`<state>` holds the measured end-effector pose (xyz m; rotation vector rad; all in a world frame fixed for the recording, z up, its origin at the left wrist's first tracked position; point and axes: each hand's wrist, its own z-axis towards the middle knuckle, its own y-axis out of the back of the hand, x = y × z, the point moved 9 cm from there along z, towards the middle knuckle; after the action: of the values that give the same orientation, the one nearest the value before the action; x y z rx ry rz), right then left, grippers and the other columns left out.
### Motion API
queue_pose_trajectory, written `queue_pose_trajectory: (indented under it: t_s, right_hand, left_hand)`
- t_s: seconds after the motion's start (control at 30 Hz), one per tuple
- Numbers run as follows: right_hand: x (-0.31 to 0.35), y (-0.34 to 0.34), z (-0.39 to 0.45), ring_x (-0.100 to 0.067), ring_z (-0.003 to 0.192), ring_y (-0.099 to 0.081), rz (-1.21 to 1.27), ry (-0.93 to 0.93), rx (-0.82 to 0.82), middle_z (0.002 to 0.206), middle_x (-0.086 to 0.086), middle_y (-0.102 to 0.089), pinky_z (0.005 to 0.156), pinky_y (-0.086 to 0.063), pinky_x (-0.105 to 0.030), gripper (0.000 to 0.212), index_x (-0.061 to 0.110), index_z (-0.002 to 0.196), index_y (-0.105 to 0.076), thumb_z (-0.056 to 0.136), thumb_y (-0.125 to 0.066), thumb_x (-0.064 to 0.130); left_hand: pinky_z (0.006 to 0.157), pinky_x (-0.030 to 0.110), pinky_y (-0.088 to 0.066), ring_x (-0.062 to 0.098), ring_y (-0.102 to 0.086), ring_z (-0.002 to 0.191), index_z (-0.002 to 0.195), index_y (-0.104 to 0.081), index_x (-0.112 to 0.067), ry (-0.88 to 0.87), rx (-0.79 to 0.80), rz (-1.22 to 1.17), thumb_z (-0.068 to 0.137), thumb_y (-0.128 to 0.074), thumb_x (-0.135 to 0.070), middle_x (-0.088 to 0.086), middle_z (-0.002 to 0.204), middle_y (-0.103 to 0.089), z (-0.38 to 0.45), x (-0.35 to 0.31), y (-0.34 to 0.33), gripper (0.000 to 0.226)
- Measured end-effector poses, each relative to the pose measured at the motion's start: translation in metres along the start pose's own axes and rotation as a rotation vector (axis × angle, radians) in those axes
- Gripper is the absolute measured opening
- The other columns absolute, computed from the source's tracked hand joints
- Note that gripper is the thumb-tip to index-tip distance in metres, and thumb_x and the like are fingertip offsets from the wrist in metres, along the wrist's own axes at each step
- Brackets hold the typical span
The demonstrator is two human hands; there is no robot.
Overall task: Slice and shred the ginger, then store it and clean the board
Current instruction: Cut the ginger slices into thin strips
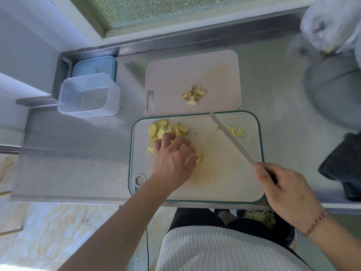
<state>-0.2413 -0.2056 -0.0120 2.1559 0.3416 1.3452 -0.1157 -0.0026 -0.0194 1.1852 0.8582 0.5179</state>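
ginger slices [166, 128] on near board [218, 184], scraps [193, 95] on board behind [175, 75], container [88, 95] left

Soft daylight from the frosted window [156, 10], faint shadows; wide-angle bending and blur toward the edges.

the left hand [172, 159] reaches forward palm down, its fingers curled loosely, fingertips gathered over ginger slices [166, 129]. the right hand [281, 189] is closed round a knife [231, 139] handle, forefinger laid along the top, blade slanting away ahead of the fingertips; a beaded bracelet [317, 222] circles that wrist.
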Motion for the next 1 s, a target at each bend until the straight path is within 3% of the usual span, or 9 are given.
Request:
queue_pose_trajectory:
  t_s: [0.1, 0.43, 0.6, 0.7, 0.8, 0.87, 1.0]
  right_hand:
    - [-0.002, 0.000, -0.001, 0.000, 0.060, -0.057, -0.009, 0.002, 0.008, 0.057, 0.019, -0.059, 0.054, -0.040, -0.011, 0.049, 0.023, 0.089, -0.067, 0.087, -0.035, 0.060]
    - [-0.008, -0.005, -0.005, 0.000, 0.058, -0.058, -0.014, 0.025, 0.032, 0.059, 0.015, -0.062, 0.050, -0.040, -0.009, 0.049, 0.019, 0.095, -0.070, 0.086, -0.037, 0.055]
    - [-0.012, -0.005, -0.004, -0.001, 0.058, -0.059, 0.006, 0.017, 0.026, 0.051, 0.004, -0.062, 0.051, -0.042, -0.011, 0.047, 0.035, 0.091, -0.062, 0.087, -0.030, 0.070]
    - [-0.013, -0.007, -0.005, -0.001, 0.060, -0.060, 0.017, 0.010, 0.043, 0.056, 0.006, -0.064, 0.054, -0.044, -0.013, 0.044, 0.043, 0.087, -0.058, 0.083, -0.026, 0.074]
    - [-0.012, -0.009, -0.008, -0.002, 0.056, -0.059, 0.021, -0.010, 0.086, 0.054, 0.015, -0.062, 0.049, -0.040, -0.013, 0.041, 0.037, 0.089, -0.061, 0.090, -0.031, 0.065]
    - [-0.010, -0.011, -0.012, -0.004, 0.055, -0.057, 0.028, -0.017, 0.118, 0.052, 0.020, -0.057, 0.049, -0.038, -0.013, 0.037, 0.033, 0.084, -0.061, 0.087, -0.033, 0.057]
    - [-0.003, -0.016, -0.017, -0.006, 0.052, -0.054, 0.045, -0.023, 0.168, 0.049, 0.016, -0.054, 0.049, -0.037, -0.015, 0.034, 0.035, 0.073, -0.055, 0.086, -0.032, 0.056]
  left_hand:
    - [0.080, 0.047, -0.042, 0.030, -0.046, 0.107, 0.093, -0.077, -0.021, -0.093, 0.026, 0.075, 0.080, -0.079, -0.023, -0.003, 0.104, -0.067, 0.001, -0.009, 0.001, 0.013]
    - [0.080, 0.044, -0.045, 0.027, -0.055, 0.098, 0.090, -0.072, -0.022, -0.182, 0.177, 0.120, 0.080, -0.078, -0.034, -0.006, 0.097, -0.066, -0.002, -0.024, -0.012, 0.017]
    - [0.076, 0.037, -0.046, 0.020, -0.056, 0.080, 0.085, -0.068, -0.021, -0.202, 0.214, -0.026, 0.079, -0.068, -0.030, -0.010, 0.074, -0.065, -0.004, -0.032, -0.018, 0.011]
    - [0.076, 0.040, -0.052, 0.013, -0.057, 0.074, 0.094, -0.071, -0.021, -0.054, 0.156, -0.177, 0.079, -0.063, -0.029, -0.013, 0.072, -0.064, -0.004, -0.027, -0.019, 0.018]
    - [0.079, 0.036, -0.052, 0.003, -0.057, 0.074, 0.099, -0.074, -0.026, 0.386, -0.043, -0.496, 0.079, -0.073, -0.024, -0.022, 0.072, -0.061, -0.007, -0.017, -0.011, 0.020]
    - [0.081, 0.033, -0.049, 0.002, -0.058, 0.077, 0.093, -0.074, -0.029, 0.561, -0.137, -0.592, 0.080, -0.076, -0.023, -0.025, 0.070, -0.060, -0.012, -0.027, -0.013, 0.015]
    - [0.073, 0.032, -0.035, 0.015, -0.055, 0.072, 0.079, -0.068, -0.025, 0.395, -0.142, -0.289, 0.080, -0.072, -0.028, -0.016, 0.067, -0.064, -0.016, -0.063, -0.026, 0.005]
